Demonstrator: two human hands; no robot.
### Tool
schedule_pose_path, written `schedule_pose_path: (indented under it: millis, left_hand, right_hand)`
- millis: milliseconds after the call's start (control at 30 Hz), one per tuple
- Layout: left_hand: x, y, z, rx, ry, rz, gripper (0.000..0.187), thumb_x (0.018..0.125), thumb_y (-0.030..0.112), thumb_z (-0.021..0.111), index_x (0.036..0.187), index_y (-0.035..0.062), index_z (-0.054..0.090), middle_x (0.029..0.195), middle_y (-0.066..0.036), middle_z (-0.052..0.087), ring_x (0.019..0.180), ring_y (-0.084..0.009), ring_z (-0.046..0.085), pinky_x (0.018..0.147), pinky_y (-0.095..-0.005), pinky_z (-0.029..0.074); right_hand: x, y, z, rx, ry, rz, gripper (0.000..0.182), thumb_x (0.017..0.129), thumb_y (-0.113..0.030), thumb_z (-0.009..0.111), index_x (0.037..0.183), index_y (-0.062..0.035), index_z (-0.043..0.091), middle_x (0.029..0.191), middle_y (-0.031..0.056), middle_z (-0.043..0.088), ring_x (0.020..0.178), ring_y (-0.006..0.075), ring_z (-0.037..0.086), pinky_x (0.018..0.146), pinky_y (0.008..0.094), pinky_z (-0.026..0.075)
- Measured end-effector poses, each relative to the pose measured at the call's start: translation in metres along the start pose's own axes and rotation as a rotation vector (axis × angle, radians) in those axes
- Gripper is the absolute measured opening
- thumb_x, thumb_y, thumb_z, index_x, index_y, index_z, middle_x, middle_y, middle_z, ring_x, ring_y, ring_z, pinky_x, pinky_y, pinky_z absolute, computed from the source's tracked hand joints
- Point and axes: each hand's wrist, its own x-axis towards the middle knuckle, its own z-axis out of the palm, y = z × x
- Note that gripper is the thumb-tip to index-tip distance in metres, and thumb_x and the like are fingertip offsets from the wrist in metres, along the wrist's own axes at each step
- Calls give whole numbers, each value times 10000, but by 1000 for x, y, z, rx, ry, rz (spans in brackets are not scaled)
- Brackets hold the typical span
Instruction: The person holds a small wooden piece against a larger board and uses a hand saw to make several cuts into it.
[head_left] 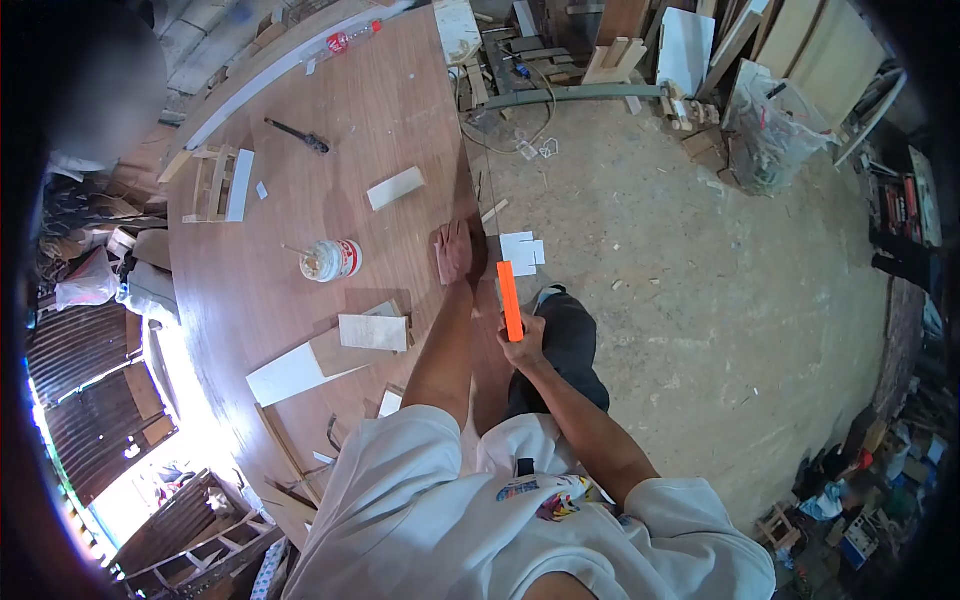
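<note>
My left hand [454, 252] lies on a small board at the right edge of the brown wooden table [390, 110], its fingers pressed close together. My right hand [523, 343] is wrapped round the near end of a long orange tool [510, 302], held beyond the table's edge, over the floor side. What kind of tool it is cannot be made out. A pale wood block [396, 188] lies up and left of my left hand. Further left on the table is a jar [332, 260] with a red and white label and a stick in it.
White boards [375, 332] lie on the near part of the table. A small wooden frame [213, 186], a dark tool [298, 135] and a plastic bottle [352, 37] are farther off. White cut pieces [521, 252] and a clear bag [775, 135] rest on the floor.
</note>
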Motion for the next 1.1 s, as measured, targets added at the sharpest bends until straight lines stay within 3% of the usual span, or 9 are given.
schedule_pose_path:
  millis: [100, 167, 300, 433, 533, 767, 867, 933, 1100]
  left_hand:
    - [7, 36, -83, -173, -86, -178, 181, 865, 126, 497, 1029, 82, 558, 1043, -75, 554, 1032, -265, 529, 927, -394, 419]
    - [2, 11, -31, -122, -27, -140, 171, 860, 146, 513, 1011, 78, 559, 1031, -83, 553, 1025, -272, 527, 905, -397, 425]
    - [1, 25, -65, -230, 60, -120, 153, 853, 180, 540, 944, 59, 566, 983, -117, 568, 997, -294, 531, 839, -410, 440]
    - [3, 35, -78, -244, 95, -135, 120, 858, 164, 535, 893, 56, 576, 922, -129, 584, 952, -311, 547, 814, -422, 443]
    - [6, 35, -72, -314, 256, -133, 118, 844, 178, 566, 806, 66, 558, 848, -125, 586, 885, -324, 559, 798, -433, 441]
    - [6, 34, -74, -277, 254, -91, 109, 817, 140, 582, 745, 65, 550, 779, -111, 573, 834, -304, 551, 832, -431, 417]
    - [7, 34, -78, -233, 309, -95, 122, 796, 140, 597, 719, 62, 544, 761, -105, 568, 812, -297, 543, 853, -419, 402]
    - [7, 36, -81, -236, 259, -131, 105, 776, 135, 602, 724, 57, 554, 777, -102, 572, 813, -293, 541, 858, -411, 399]
    - [7, 35, -79, -212, 271, -133, 130, 774, 136, 623, 725, 78, 518, 765, -77, 557, 797, -285, 539, 808, -397, 397]
  right_hand:
    - [2, 1, -6, -80, -70, -86, 83, 655, 7, 619, 702, -11, 552, 588, 69, 532, 502, 144, 540, 508, 276, 429]
    - [4, -4, -5, -37, -70, -43, 90, 658, 2, 623, 696, -9, 542, 577, 61, 503, 500, 129, 533, 494, 287, 422]
    - [14, -25, -6, -14, -14, 31, 73, 690, 20, 602, 701, -13, 538, 566, 30, 488, 506, 106, 529, 480, 265, 419]
    - [23, -71, -15, 270, 41, 410, 69, 709, 19, 599, 736, -8, 541, 615, -9, 460, 597, 66, 468, 544, 255, 400]
    - [53, -154, -51, 253, 9, 461, 126, 733, 25, 588, 847, -10, 545, 702, -11, 492, 640, 60, 473, 584, 236, 405]
    - [119, -257, -128, 442, -211, 593, 365, 799, 34, 596, 1135, -45, 477, 769, -9, 487, 626, 76, 516, 580, 211, 410]
    - [131, -251, -135, 207, -315, 609, 363, 828, -13, 616, 1157, -28, 463, 747, 38, 518, 616, 131, 546, 568, 261, 420]
    - [129, -219, -135, -286, -290, 214, 320, 857, -43, 608, 1138, -19, 457, 756, 20, 529, 532, 96, 514, 456, 264, 430]
    - [139, -208, -136, -285, -339, 325, 297, 873, -79, 607, 1119, -16, 455, 740, 27, 531, 485, 93, 508, 411, 261, 410]
